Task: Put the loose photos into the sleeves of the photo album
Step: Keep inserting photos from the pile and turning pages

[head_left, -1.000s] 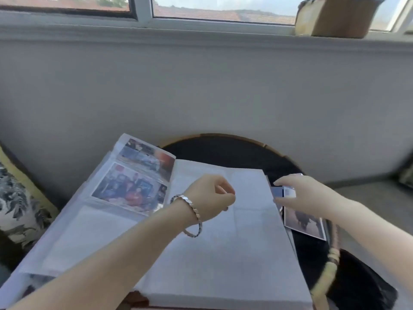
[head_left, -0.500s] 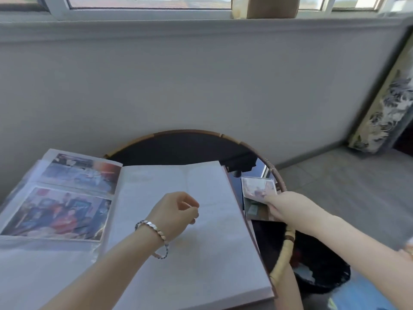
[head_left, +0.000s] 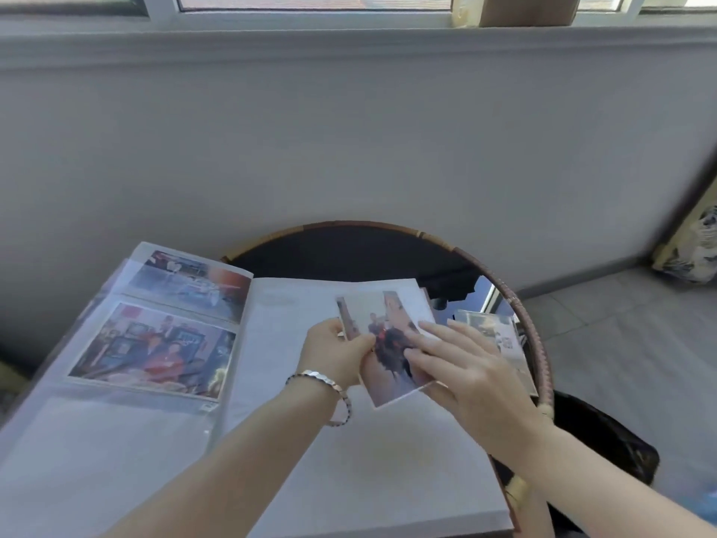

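- Loose photo (head_left: pixel 388 343): I have it in both hands, tilted, just above the blank right-hand page of the photo album (head_left: pixel 310 452).
- My left hand (head_left: pixel 333 355) pinches the photo's left edge, thumb on the printed face and the other fingers curled behind it.
- My right hand (head_left: pixel 465 374) takes the photo's right side. Its fingers (head_left: pixel 430 335) lie long and nearly straight across the picture, and the thumb shows from under the lower right corner, so the print is nipped between them.
- A metal bracelet (head_left: pixel 322 380) sits on my left wrist, just behind that grip.
- The album lies open under both hands. The page below my grip is plain white.
- Left of my left hand, on the facing page, two sleeves are already filled: one photo (head_left: pixel 190 283) at the far end and a second photo (head_left: pixel 155 351) nearer to me.
- Nearer still on that page, beside my left forearm, one clear sleeve (head_left: pixel 104 440) holds no print.
- Just past my right knuckles, a small pile of photos (head_left: pixel 492 332) lies on the dark round table (head_left: pixel 349 250), close to its woven rim.
- Well beyond both hands a grey wall (head_left: pixel 349 141) rises to a window sill, where a cardboard box (head_left: pixel 523 9) stands.
- Far off to the right of my right hand, a patterned cushion (head_left: pixel 694 246) leans at the floor.
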A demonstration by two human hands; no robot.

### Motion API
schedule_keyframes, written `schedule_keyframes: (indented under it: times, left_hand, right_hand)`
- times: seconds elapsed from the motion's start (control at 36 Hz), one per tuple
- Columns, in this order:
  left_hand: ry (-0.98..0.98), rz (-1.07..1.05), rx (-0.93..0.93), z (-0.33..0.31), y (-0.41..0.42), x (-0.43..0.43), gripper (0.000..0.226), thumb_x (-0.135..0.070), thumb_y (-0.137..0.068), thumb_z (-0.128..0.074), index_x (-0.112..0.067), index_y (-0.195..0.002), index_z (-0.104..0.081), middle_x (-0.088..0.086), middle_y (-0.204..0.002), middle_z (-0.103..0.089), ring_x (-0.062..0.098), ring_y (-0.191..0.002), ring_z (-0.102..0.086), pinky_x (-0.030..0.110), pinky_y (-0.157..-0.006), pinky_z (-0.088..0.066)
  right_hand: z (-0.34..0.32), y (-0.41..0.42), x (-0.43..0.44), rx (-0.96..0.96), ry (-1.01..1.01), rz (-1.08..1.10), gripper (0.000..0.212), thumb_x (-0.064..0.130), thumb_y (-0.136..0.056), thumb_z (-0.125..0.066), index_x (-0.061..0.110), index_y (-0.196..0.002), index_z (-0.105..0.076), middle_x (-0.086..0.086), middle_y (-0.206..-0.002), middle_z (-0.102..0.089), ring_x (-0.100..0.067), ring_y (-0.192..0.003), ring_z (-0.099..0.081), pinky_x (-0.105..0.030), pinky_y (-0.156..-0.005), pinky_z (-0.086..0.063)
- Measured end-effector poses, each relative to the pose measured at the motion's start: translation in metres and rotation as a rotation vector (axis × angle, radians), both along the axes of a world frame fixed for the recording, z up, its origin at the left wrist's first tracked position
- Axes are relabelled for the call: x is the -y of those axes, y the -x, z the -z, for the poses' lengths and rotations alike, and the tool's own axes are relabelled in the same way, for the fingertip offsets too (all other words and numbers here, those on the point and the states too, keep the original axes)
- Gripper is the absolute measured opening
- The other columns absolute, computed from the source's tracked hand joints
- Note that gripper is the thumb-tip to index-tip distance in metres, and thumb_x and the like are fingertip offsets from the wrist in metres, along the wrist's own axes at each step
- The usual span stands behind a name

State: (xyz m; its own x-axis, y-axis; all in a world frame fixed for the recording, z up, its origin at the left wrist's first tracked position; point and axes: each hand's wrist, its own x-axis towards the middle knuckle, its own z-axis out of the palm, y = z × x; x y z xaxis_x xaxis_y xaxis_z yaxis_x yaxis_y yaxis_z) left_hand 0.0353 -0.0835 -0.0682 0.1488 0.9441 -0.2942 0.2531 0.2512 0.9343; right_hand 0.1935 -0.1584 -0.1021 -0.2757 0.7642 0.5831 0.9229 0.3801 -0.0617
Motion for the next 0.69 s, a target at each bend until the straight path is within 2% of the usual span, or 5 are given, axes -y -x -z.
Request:
schedule_keyframes:
  times: [0.06, 0.14, 0.31, 0.56, 0.69]
  left_hand:
    - [-0.095, -0.078, -0.129, 0.000, 0.010, -0.007, 0.012, -0.003, -0.084, -0.059, -0.010, -0.075, -0.056, 0.013, -0.078, -0.062, 0.030, -0.078, -0.063, 0.046, -0.077, -0.055]
    - [-0.212, -0.127, -0.295, -0.003, 0.024, -0.018, 0.010, -0.008, -0.091, -0.052, -0.008, -0.101, -0.053, 0.009, -0.092, -0.057, 0.026, -0.082, -0.056, 0.032, -0.068, -0.048]
    - [-0.274, -0.129, -0.433, -0.008, 0.039, -0.029, 0.026, -0.011, -0.096, -0.044, -0.012, -0.122, -0.044, 0.005, -0.102, -0.050, 0.019, -0.085, -0.047, 0.026, -0.066, -0.042]
    - [-0.141, -0.128, -0.408, -0.006, 0.038, -0.033, 0.037, -0.010, -0.097, -0.043, -0.014, -0.133, -0.035, 0.011, -0.120, -0.049, 0.023, -0.096, -0.048, 0.034, -0.081, -0.045]
    - [-0.129, -0.129, -0.412, -0.005, 0.036, -0.038, 0.038, -0.010, -0.097, -0.044, -0.012, -0.134, -0.036, 0.012, -0.123, -0.049, 0.018, -0.088, -0.042, 0.028, -0.073, -0.040]
  right_hand:
    - [0.000, 0.004, -0.012, -0.159, 0.216, 0.163, 0.058, 0.019, -0.075, -0.077, 0.008, -0.128, -0.055, -0.007, -0.134, -0.053, -0.022, -0.127, -0.049, -0.034, -0.109, -0.035]
    - [-0.003, 0.011, -0.037, -0.454, 0.559, 0.316, 0.070, 0.039, -0.089, -0.058, 0.017, -0.147, -0.025, 0.003, -0.155, -0.020, -0.012, -0.144, -0.015, -0.025, -0.113, -0.015]
    - [0.019, 0.023, -0.085, -0.223, 0.791, 0.449, 0.091, 0.069, -0.085, -0.037, 0.017, -0.150, -0.001, -0.005, -0.158, 0.006, -0.018, -0.145, 0.008, -0.039, -0.116, 0.001]
    - [0.030, 0.025, -0.095, -0.164, 0.758, 0.532, 0.076, 0.068, -0.088, -0.028, 0.028, -0.150, -0.008, -0.001, -0.159, 0.003, -0.018, -0.145, 0.007, -0.047, -0.116, 0.003]
    - [0.032, 0.023, -0.096, -0.197, 0.740, 0.520, 0.063, 0.056, -0.094, -0.029, 0.030, -0.149, -0.013, 0.001, -0.159, -0.001, -0.017, -0.146, 0.004, -0.045, -0.115, 0.001]
